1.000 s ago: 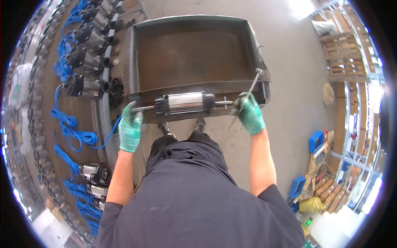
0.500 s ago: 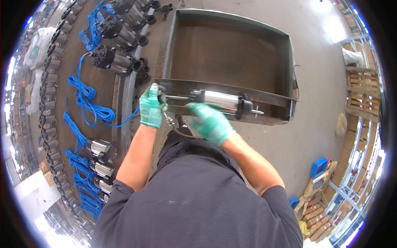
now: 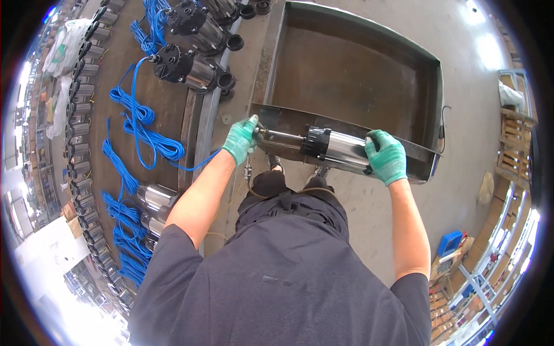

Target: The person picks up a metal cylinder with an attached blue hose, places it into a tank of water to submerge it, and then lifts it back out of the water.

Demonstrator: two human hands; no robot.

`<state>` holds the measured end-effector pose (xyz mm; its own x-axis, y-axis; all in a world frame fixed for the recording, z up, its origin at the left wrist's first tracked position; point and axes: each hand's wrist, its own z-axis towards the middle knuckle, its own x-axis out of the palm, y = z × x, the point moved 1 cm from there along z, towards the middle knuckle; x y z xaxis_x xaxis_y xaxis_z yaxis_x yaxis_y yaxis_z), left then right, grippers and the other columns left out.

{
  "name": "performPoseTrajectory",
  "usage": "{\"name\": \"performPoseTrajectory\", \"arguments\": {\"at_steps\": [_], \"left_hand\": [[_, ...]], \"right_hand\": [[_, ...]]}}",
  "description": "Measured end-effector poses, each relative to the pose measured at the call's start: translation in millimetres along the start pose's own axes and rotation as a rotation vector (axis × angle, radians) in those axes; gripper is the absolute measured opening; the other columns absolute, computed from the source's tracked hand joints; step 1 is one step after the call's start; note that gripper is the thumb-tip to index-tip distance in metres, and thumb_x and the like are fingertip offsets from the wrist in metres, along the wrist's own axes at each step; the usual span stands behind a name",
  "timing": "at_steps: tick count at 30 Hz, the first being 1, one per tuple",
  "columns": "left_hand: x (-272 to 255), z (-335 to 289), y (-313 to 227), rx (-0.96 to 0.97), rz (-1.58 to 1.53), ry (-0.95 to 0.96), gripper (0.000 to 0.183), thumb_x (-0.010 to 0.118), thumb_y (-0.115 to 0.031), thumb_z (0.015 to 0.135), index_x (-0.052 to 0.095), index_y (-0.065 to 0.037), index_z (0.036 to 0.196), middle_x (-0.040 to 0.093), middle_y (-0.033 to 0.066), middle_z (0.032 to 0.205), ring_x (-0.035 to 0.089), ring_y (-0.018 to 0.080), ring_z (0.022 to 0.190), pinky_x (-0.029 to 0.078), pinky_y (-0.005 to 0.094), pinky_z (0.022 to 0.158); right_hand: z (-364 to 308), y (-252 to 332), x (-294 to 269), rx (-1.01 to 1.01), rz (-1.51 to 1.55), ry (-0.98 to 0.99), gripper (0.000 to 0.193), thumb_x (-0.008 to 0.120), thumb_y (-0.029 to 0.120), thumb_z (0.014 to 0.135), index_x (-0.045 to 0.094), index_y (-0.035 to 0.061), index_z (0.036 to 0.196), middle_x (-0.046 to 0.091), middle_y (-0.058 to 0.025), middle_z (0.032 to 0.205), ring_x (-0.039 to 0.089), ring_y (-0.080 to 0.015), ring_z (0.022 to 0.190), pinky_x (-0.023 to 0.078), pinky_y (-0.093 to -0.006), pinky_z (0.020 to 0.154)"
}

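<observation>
- Head view: the metal tub [image 3: 352,63] is the largest piece, its basin bare and its near ledge carrying the work.
- Left of the tub, the table [image 3: 179,111] bears black-capped steel pumps [image 3: 193,70] and coils of blue cable [image 3: 141,132]; with caps and cables on, these look further along.
- Across the tub's near ledge lies the steel cylinder [image 3: 346,150], on its side, a black cap [image 3: 314,143] on its left end. Work on it seems midway: cap seated, rod in line with it, both hands engaged. How much is left cannot be judged.
- At the tub's near right, the right hand [image 3: 386,157], green-gloved, has its fingers curled around the cylinder's right end and hides that end.
- Off the tub's near left corner, the left hand [image 3: 239,141] has its fingers clenched on the outer end of the rod [image 3: 283,135]; the hand covers where blue cable and rod meet, if they do.
- Nearer the wearer than the tub, a thin hose [image 3: 257,191] hangs below the left hand, partly lost against dark clothing; its fitting is too small to make out.
</observation>
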<state>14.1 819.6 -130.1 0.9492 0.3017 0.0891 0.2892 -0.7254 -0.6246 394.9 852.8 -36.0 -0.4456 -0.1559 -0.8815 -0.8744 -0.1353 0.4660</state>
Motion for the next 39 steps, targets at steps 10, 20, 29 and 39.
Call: {"name": "performPoseTrajectory", "arguments": {"at_steps": [10,20,29,39], "left_hand": [[13,-5,-11,-0.069,0.104,0.024,0.032,0.056,-0.041,0.104,0.061,-0.016,0.085,0.052,-0.0055,0.062,0.044,0.0062,0.047,0.031,0.0229,0.041],[14,0,-8,-0.072,0.096,0.069,0.033,0.053,-0.038,0.106,0.058,-0.012,0.085,0.041,-0.0052,0.056,0.033,0.0078,0.043,0.025,0.0258,0.039],[11,-8,-13,0.011,0.080,0.094,0.031,0.055,-0.039,0.105,0.062,-0.012,0.090,0.050,-0.0041,0.062,0.041,0.0074,0.045,0.030,0.0249,0.038],[158,-78,-45,0.197,-0.548,0.424,0.022,0.061,-0.031,0.103,0.064,-0.010,0.102,0.058,0.0008,0.075,0.047,0.0101,0.055,0.042,0.0284,0.052]], "right_hand": [[0,0,1,0.003,-0.005,-0.013,0.017,0.069,0.019,0.088,0.072,0.0064,0.098,0.072,-0.0149,0.093,0.070,-0.0336,0.084,0.056,-0.0412,0.078],[2,8,2,0.050,0.019,-0.038,0.024,0.070,0.018,0.083,0.072,0.0062,0.103,0.073,-0.0146,0.097,0.071,-0.0326,0.086,0.057,-0.0408,0.079],[-1,5,-3,0.052,0.062,-0.001,0.025,0.071,0.021,0.084,0.072,0.0062,0.104,0.073,-0.0135,0.097,0.071,-0.0315,0.086,0.057,-0.0404,0.079],[-70,62,-2,-0.250,0.401,-0.082,0.043,0.073,0.012,0.084,0.060,0.0054,0.124,0.068,-0.0166,0.098,0.066,-0.0354,0.090,0.054,-0.0431,0.081]]}}
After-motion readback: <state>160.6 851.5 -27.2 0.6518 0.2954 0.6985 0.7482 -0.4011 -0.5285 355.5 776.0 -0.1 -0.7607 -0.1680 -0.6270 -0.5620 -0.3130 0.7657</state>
